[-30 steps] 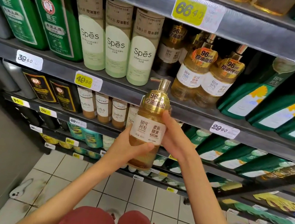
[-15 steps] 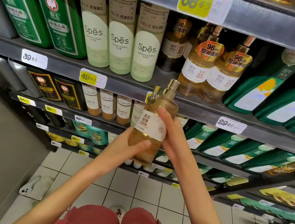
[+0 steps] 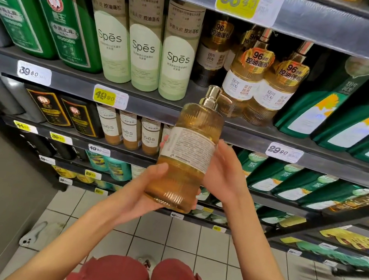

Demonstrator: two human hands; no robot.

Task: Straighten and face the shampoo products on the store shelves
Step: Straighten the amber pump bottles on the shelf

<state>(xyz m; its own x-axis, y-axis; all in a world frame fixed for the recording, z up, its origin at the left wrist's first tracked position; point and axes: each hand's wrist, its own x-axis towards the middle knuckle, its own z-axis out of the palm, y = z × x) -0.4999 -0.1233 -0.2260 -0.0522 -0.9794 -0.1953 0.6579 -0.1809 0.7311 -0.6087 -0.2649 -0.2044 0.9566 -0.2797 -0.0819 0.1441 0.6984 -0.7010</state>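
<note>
I've spun the amber bottle [image 3: 188,154]: its back label now faces me (front was showing). Left hand [image 3: 145,189] and right hand [image 3: 226,169] both grip it, off the shelf [image 3: 150,109]; it needs facing before reshelving.

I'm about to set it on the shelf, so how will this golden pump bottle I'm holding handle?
Probably heavy for its size: the pump bottle looks nearly full, and the left hand and right hand both hold it. Its ribbed sides should give some grip. Tall with a pump on top, it may tip if pushed high.
</note>
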